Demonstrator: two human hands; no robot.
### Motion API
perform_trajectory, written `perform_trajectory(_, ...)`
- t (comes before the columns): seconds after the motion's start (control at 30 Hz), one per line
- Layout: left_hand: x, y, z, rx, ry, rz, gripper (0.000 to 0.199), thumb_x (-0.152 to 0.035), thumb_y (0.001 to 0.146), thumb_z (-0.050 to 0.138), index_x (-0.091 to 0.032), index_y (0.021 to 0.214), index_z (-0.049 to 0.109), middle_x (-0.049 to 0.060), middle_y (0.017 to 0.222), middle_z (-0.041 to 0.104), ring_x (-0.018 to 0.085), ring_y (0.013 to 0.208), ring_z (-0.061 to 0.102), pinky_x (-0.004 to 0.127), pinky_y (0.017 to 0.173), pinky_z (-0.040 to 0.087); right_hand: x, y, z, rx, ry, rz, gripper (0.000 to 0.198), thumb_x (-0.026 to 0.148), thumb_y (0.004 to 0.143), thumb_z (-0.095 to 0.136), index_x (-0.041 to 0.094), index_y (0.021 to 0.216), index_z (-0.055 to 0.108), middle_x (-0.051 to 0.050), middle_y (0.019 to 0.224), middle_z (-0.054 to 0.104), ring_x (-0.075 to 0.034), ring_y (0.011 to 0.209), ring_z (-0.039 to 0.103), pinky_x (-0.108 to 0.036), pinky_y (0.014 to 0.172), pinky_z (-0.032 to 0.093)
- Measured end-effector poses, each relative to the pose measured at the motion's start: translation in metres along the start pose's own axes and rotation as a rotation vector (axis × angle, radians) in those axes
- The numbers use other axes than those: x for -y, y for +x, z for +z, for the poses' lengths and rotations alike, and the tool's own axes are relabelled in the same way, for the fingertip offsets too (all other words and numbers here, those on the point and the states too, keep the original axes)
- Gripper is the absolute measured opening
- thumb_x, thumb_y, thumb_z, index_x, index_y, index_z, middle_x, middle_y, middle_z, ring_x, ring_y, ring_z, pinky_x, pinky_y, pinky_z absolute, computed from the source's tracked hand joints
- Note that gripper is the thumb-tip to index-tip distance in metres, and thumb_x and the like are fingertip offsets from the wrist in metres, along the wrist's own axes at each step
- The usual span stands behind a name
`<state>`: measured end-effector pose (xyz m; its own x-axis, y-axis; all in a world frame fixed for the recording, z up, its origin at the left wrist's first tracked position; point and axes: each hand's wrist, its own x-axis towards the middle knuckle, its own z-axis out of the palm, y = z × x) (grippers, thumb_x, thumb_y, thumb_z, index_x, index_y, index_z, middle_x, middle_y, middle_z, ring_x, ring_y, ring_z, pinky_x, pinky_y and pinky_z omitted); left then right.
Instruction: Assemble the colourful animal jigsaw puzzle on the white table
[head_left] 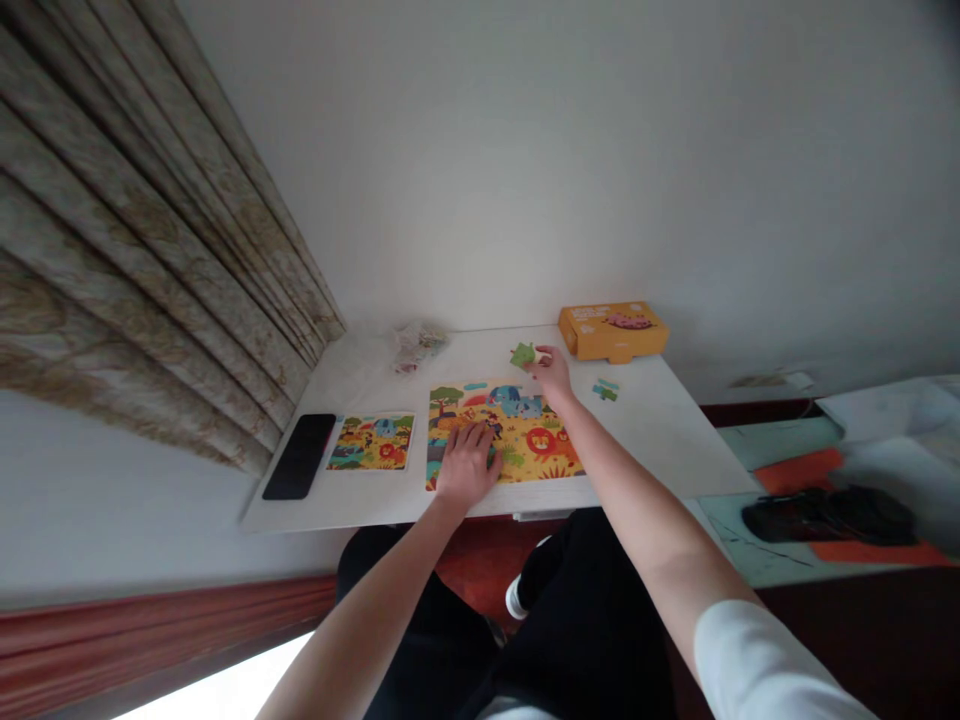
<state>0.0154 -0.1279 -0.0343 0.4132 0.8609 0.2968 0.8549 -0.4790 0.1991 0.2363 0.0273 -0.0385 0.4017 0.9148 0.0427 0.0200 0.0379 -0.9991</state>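
A colourful jigsaw puzzle [517, 455] with lions, elephants and trees lies on the white table. My left hand [469, 465] rests flat on its left part, fingers spread. Between the fingers of my right hand [551, 370] is a green puzzle piece [523, 354], just above the puzzle's upper edge. My right forearm hides the puzzle's upper right area. Another puzzle piece [605, 389], green and blue, lies by itself to the right. A small reference picture [372, 442] with the same animal scene is left of the puzzle.
A black phone [301, 457] lies at the table's left edge. Toward the back are a crumpled clear plastic bag [416, 347] and an orange box [615, 332] near the wall. A patterned curtain [150, 220] hangs at the left. Dark shoes [829, 516] are on a lower surface at right.
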Motion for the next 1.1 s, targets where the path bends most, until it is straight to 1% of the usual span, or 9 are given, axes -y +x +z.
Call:
perform_trajectory(0.07, 0.0, 0.001, -0.002, 0.01, 0.016, 0.007, 0.036, -0.03, 0.1, 0.056, -0.019, 0.132, 0.068, 0.013, 0.142, 0.067, 0.032, 0.134, 0.06, 0.055, 0.118, 0.044, 0.001, -0.018, -0.033, -0.021, 0.082, 0.039, 0.042, 0.04, 0.062, 0.083, 0.022, 0.095, 0.063, 0.002, 0.075, 0.069, -0.018, 0.071, 0.069, -0.027, 0.06, 0.05)
perform_trajectory(0.17, -0.006, 0.006, -0.007, 0.036, 0.035, 0.018, 0.033, -0.03, 0.102, 0.054, -0.019, 0.129, 0.069, 0.014, 0.139, 0.069, 0.032, 0.13, 0.062, 0.057, 0.117, 0.044, 0.0, -0.044, -0.078, -0.023, 0.188, 0.097, 0.039, 0.046, 0.062, 0.083, 0.023, 0.086, 0.061, -0.001, 0.084, 0.073, -0.019, 0.075, 0.071, -0.029, 0.065, 0.054)
perform_trajectory(0.23, -0.017, 0.014, -0.008, 0.054, 0.034, 0.035, 0.03, -0.03, 0.103, 0.052, -0.019, 0.125, 0.071, 0.014, 0.135, 0.07, 0.031, 0.127, 0.064, 0.056, 0.117, 0.044, -0.003, -0.057, -0.1, -0.021, 0.14, 0.105, 0.038, 0.049, 0.065, 0.081, 0.023, 0.084, 0.061, -0.001, 0.085, 0.073, -0.019, 0.077, 0.07, -0.029, 0.066, 0.054)
perform_trajectory(0.33, -0.045, 0.032, -0.004, 0.084, -0.009, 0.098, 0.029, -0.03, 0.104, 0.051, -0.021, 0.123, 0.071, 0.011, 0.136, 0.069, 0.029, 0.126, 0.063, 0.05, 0.117, 0.045, -0.007, -0.066, -0.117, -0.014, 0.002, 0.06, 0.038, 0.052, 0.067, 0.077, 0.023, 0.088, 0.063, -0.001, 0.086, 0.072, -0.019, 0.077, 0.068, -0.028, 0.064, 0.052)
perform_trajectory(0.47, -0.086, 0.064, 0.008, 0.119, -0.062, 0.121, 0.033, -0.037, 0.105, 0.051, -0.022, 0.131, 0.067, 0.011, 0.144, 0.063, 0.029, 0.133, 0.058, 0.052, 0.12, 0.042, -0.007, -0.054, -0.118, -0.058, -0.093, 0.007, 0.046, 0.051, 0.066, 0.077, 0.022, 0.099, 0.067, -0.001, 0.082, 0.072, -0.02, 0.075, 0.066, -0.028, 0.062, 0.049)
perform_trajectory(0.57, -0.102, 0.083, 0.019, 0.133, -0.063, 0.124, 0.037, -0.04, 0.106, 0.05, -0.021, 0.133, 0.065, 0.013, 0.148, 0.06, 0.03, 0.138, 0.054, 0.055, 0.121, 0.038, -0.003, -0.035, -0.11, -0.008, -0.116, -0.005, 0.045, 0.044, 0.067, 0.078, 0.02, 0.104, 0.068, -0.002, 0.084, 0.075, -0.021, 0.078, 0.068, -0.03, 0.068, 0.053)
perform_trajectory(0.83, -0.095, 0.088, 0.04, 0.106, -0.075, 0.106, 0.042, -0.035, 0.107, 0.044, -0.019, 0.142, 0.06, 0.013, 0.152, 0.058, 0.028, 0.145, 0.049, 0.055, 0.125, 0.033, -0.007, 0.016, -0.089, 0.213, -0.305, -0.026, 0.035, 0.027, 0.077, 0.074, 0.017, 0.11, 0.073, -0.005, 0.092, 0.077, -0.021, 0.088, 0.071, -0.038, 0.089, 0.057)
perform_trajectory(1.0, -0.095, 0.089, 0.043, 0.152, -0.066, 0.096, 0.05, -0.042, 0.107, 0.042, -0.019, 0.15, 0.055, 0.013, 0.161, 0.05, 0.03, 0.151, 0.042, 0.057, 0.126, 0.031, -0.011, 0.029, -0.088, 0.324, -0.412, -0.031, 0.031, 0.022, 0.079, 0.075, 0.017, 0.109, 0.076, -0.005, 0.095, 0.078, -0.022, 0.091, 0.071, -0.042, 0.095, 0.056)
perform_trajectory(1.1, -0.095, 0.09, 0.044, 0.184, -0.058, 0.106, 0.054, -0.045, 0.108, 0.04, -0.02, 0.155, 0.049, 0.012, 0.166, 0.043, 0.031, 0.154, 0.038, 0.06, 0.127, 0.028, -0.011, 0.03, -0.09, 0.352, -0.365, -0.02, 0.029, 0.018, 0.079, 0.075, 0.017, 0.108, 0.077, -0.007, 0.103, 0.079, -0.022, 0.096, 0.072, -0.042, 0.099, 0.055)
